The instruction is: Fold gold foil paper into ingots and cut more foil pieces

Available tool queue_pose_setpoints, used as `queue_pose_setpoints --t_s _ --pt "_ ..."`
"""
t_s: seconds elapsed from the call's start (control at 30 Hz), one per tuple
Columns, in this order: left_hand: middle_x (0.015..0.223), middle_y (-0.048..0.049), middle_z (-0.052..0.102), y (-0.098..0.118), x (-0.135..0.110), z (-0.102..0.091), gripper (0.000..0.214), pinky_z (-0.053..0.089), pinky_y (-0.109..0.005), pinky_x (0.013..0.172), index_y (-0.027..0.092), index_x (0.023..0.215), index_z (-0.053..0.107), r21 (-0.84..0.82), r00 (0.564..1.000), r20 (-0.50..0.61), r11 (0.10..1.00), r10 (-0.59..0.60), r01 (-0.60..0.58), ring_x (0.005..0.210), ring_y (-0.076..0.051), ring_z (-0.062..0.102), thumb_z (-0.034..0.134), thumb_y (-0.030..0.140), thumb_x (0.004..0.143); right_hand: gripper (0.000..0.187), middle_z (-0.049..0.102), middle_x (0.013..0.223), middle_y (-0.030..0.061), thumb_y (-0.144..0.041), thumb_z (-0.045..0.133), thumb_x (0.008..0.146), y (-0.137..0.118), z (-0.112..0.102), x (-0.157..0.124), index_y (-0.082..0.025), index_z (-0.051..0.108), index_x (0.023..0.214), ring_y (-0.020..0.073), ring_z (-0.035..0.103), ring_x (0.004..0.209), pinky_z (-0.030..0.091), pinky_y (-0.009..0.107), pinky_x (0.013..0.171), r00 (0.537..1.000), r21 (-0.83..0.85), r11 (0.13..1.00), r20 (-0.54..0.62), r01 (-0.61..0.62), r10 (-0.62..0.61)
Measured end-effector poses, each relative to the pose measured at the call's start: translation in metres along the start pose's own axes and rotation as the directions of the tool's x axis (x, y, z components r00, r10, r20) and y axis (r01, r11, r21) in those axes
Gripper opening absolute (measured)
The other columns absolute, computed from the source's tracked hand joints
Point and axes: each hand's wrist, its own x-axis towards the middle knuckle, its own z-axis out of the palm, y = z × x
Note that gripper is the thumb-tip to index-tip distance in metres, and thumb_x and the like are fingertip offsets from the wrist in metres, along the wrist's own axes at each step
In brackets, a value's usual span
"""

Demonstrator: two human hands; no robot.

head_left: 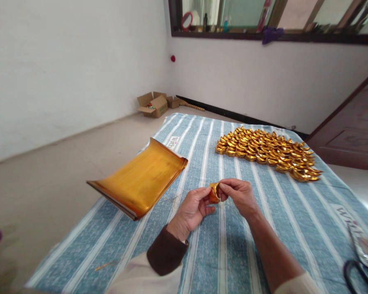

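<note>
Between my two hands is a small folded piece of gold foil paper [214, 193], held above the striped cloth. My left hand [194, 209] pinches its left side between thumb and fingers. On the opposite side, my right hand [239, 197] grips the edge with thumb and forefinger. A curled stack of gold foil sheets [141, 175] lies to the left, its ends bent upward. Rows of finished-looking gold paper ingots [263, 151] sit close together at the far right of the table.
A blue and white striped cloth [199, 245] covers the table. Scissors with black handles [360, 267] lie at the right front edge. An open cardboard box [155, 107] stands on the floor beyond, near the wall. A wooden panel [352, 126] rises at the right.
</note>
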Motion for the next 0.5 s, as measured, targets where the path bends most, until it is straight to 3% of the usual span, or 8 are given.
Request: queue_pose_setpoints --t_s 0.5 --pt "0.077 -0.0077 0.068 -0.0003 0.0018 -0.0033 0.013 0.05 -0.02 0.048 0.008 0.087 0.069 -0.006 1.0 0.006 1.0 -0.009 0.009 0.062 -0.013 0.063 0.061 0.019 0.085 0.025 0.066 0.059 -0.0001 -0.041 0.071 0.074 0.0018 -0.0007 -0.0004 -0.017 0.073 0.08 0.01 0.056 0.049 0.049 0.023 0.048 1.0 -0.001 1.0 0.012 -0.02 0.02"
